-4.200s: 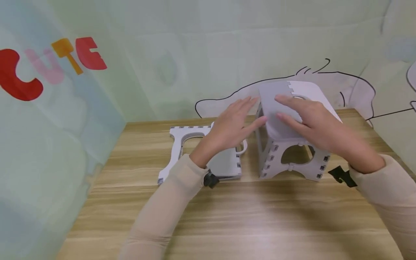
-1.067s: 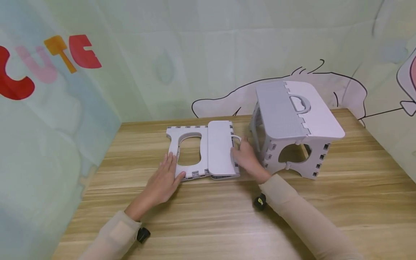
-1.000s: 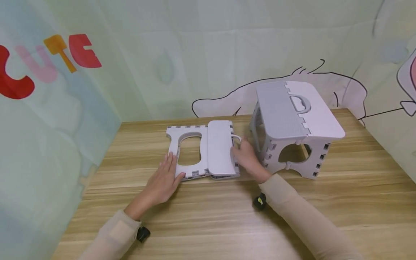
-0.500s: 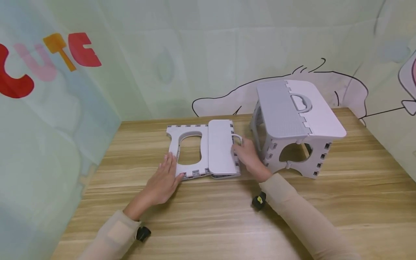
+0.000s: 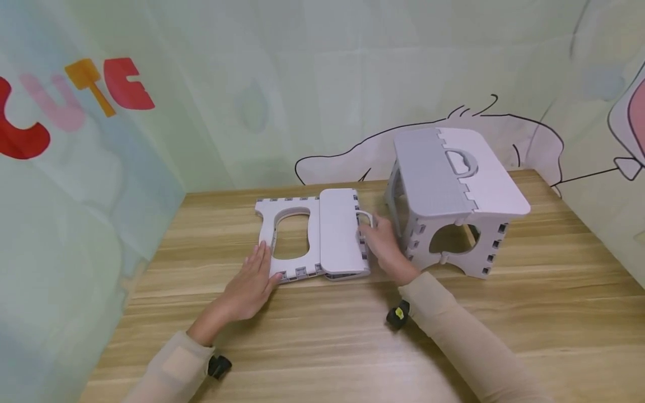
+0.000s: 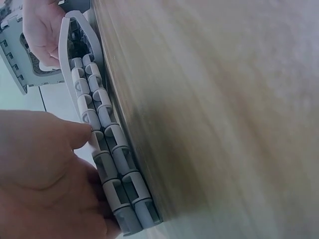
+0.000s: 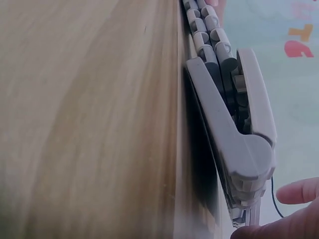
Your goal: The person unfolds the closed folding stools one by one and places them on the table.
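Observation:
A white and grey folding step stool (image 5: 339, 229) lies folded flat on the table, its seat end to the right. My left hand (image 5: 247, 288) rests on its left leg frame, fingers straight, thumb along the near edge. At the seat end, my right hand (image 5: 387, 246) grips the edge beside the looped handle (image 5: 365, 214), thumb over the top. Seen from the left wrist, the hinged edge of the stool (image 6: 112, 159) lies low against the table. In the right wrist view, the thumb and fingers (image 7: 299, 191) are at its hinge end.
A second folding stool (image 5: 433, 173) stands unfolded to the right, close behind my right hand. The wood-grain table (image 5: 322, 336) reaches back to a printed cloth backdrop (image 5: 322, 101), which also hangs on the left with coloured letters.
Both hands have left the unfolded stool, where they were about four seconds ago, and come down onto the folded one. Over the last second they stay nearly still; the view shifts slightly.

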A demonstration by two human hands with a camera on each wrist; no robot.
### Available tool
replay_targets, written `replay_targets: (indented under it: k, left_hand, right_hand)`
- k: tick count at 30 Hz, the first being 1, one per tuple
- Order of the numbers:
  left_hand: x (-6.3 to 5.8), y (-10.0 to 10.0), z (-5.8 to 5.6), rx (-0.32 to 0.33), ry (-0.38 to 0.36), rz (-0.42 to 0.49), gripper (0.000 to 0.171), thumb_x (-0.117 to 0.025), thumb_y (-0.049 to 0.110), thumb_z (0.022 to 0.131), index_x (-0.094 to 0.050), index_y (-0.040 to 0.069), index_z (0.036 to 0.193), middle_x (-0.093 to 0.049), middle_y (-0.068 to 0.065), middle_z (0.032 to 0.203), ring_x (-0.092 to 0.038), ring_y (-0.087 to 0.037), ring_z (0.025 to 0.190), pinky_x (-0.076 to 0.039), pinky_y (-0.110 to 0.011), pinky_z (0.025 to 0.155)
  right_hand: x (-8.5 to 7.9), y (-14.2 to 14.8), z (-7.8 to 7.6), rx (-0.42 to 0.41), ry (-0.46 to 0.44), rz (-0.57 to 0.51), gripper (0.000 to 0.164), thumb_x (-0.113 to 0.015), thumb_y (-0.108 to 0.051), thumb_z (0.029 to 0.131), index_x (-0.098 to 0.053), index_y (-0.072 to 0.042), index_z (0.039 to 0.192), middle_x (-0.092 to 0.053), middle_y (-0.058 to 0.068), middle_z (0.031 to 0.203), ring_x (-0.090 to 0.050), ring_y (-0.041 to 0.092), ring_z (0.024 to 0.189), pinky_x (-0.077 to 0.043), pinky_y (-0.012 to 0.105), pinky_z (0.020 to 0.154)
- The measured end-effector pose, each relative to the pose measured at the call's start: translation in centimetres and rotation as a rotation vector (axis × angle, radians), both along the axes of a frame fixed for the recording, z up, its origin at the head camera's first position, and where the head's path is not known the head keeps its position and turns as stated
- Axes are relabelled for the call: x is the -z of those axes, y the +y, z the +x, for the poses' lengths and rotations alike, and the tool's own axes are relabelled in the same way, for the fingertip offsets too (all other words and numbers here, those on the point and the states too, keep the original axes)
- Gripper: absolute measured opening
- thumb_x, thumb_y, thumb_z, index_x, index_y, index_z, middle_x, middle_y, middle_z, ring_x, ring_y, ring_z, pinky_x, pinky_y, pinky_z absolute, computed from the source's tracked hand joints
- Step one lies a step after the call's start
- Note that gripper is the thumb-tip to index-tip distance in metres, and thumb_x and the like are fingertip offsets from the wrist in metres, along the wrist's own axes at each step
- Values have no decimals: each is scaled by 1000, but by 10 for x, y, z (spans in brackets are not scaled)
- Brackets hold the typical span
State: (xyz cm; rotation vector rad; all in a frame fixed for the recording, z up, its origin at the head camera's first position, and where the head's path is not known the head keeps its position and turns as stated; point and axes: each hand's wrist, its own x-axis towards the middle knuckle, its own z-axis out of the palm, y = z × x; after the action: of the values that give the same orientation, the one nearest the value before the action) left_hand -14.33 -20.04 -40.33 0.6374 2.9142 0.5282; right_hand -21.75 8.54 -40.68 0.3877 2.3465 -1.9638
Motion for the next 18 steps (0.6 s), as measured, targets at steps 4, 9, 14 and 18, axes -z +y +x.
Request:
replay_targets:
  k: [4,9,14,18]
  left_hand:
    - [1,-2,0,6,-5,5,65,-38,24,110,-10,-20,149,-3,-36,158,-5,-48,147,-11,-58,118]
    - [1,-4,-1,10,-3,25,65,-37,24,110,-9,-20,149,-4,-36,157,-5,-48,147,-11,-59,118]
    - [0,-6,0,8,-15,49,65,-34,26,110,-8,-19,149,-2,-35,158,-4,-48,147,-10,-59,118]
    - [-2,-7,0,8,-18,69,65,-32,27,111,-7,-19,149,-1,-34,158,-3,-48,146,-10,-59,118]
  right_hand:
    - [-1,-1,0,-1,9,-4,71,-56,-12,94,-23,5,155,-22,18,162,-22,29,148,-22,39,120]
    - [-5,-2,0,-11,36,10,69,-53,-14,96,-23,3,155,-24,17,161,-25,26,147,-26,37,118]
    - [-13,-2,3,-12,51,18,68,-53,-16,97,-23,2,156,-23,17,162,-23,26,148,-25,37,118]
    - [-21,-3,5,-15,89,4,68,-53,-16,97,-24,1,156,-23,18,162,-25,27,147,-27,36,117]
